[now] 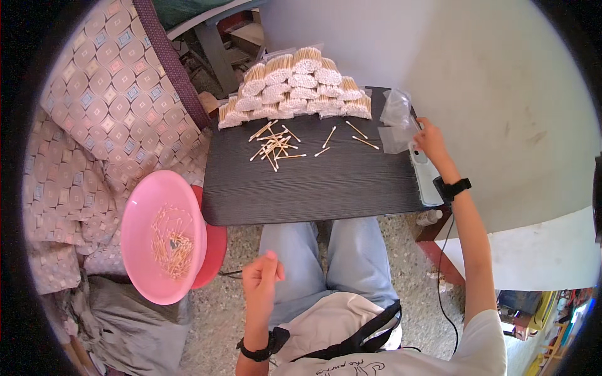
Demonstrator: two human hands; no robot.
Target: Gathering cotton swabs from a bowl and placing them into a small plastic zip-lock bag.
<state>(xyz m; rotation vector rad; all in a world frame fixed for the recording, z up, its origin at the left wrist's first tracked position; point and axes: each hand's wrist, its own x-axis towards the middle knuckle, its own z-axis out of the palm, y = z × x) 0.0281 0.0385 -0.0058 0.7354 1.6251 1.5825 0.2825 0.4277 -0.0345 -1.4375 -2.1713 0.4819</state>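
At the table's right edge, my right hand is bent over the side of a clear plastic bag, its fingers closed at the bag's edge. Another crumpled clear bag lies just beyond. Below that hand is a pale phone. My left hand hovers over my lap, fingers curled in and thumb against them; nothing shows in it. Loose cotton swabs lie in a jumbled heap on the dark table, with several more swabs scattered to the right.
Bundles of bagged cotton swabs are stacked at the table's far side. To the left, a pink basin with loose swabs in it rests on a red stool. A patterned cloth hangs at left; a pale wall bounds the right.
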